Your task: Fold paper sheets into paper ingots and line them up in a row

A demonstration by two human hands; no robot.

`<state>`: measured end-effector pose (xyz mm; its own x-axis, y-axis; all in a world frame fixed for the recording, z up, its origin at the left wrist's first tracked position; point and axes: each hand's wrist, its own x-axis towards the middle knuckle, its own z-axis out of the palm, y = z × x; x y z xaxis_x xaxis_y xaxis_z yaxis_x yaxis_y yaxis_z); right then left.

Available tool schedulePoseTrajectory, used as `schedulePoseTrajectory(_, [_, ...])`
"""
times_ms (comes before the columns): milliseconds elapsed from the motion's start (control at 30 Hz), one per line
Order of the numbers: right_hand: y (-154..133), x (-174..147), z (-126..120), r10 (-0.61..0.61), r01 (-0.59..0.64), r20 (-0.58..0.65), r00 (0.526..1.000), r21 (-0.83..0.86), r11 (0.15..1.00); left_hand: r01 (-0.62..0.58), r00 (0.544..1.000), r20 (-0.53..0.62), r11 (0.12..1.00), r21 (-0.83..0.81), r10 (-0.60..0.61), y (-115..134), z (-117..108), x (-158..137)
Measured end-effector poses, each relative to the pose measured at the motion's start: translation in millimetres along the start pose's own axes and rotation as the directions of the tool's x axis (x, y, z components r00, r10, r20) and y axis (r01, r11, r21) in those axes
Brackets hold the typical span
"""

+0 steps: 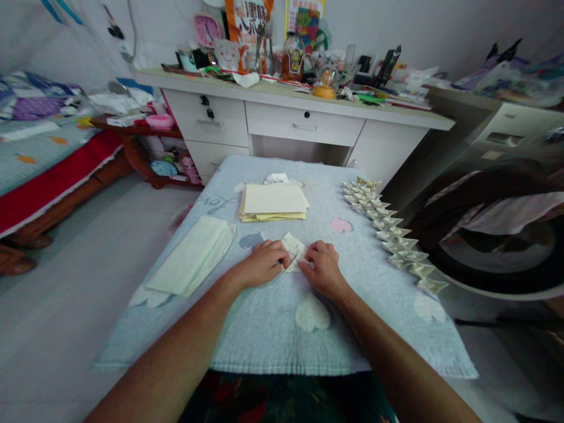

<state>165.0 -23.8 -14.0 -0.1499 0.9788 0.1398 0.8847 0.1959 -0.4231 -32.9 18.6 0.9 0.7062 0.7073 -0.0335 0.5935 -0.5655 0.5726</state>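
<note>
A small piece of pale folded paper (294,245) lies on the cloth-covered table between my hands, one corner pointing away from me. My left hand (264,264) has its fingers curled and pressed onto the paper's left side. At the right edge, my right hand (325,267) pinches the paper between thumb and bent fingers. Just beyond them sits a stack of cream and yellow paper sheets (275,200). To the left rests a larger bundle of pale paper (189,255). A long row of folded paper pieces with pointed tips (390,232) runs along the table's right side.
The table wears a light blue patterned cloth (264,329). A crumpled white tissue (277,178) lies behind the stack. Beyond stands a white desk (304,120) crowded with jars and packets. A washing machine (497,235) is at the right, a bed (48,158) at the left.
</note>
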Motion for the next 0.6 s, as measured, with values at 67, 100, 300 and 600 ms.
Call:
schedulePoseTrajectory(67, [0.1, -0.1, 0.0, 0.004, -0.004, 0.000, 1.000, -0.002, 1.000, -0.002, 1.000, 0.013, 1.000, -0.001, 0.002, 0.3, -0.5, 0.3])
schedulePoseTrajectory(100, [0.3, -0.1, 0.3, 0.008, -0.008, 0.000, 1.000, -0.002, 1.000, -0.001, 1.000, 0.014, 1.000, -0.002, 0.001, 0.5, -0.7, 0.3])
schedulePoseTrajectory(300, [-0.3, 0.8, 1.3, 0.022, -0.022, -0.004, 1.000, 0.003, 1.000, 0.026, 1.000, 0.015, 1.000, 0.000, -0.026, 3.7, -1.7, -2.0])
schedulePoseTrajectory(600, [-3.1, 1.1, 0.8, 0.034, -0.034, -0.002, 0.999, -0.010, 0.999, 0.071, 0.997, -0.036, 0.997, 0.044, -0.069, 9.6, 2.8, -1.7])
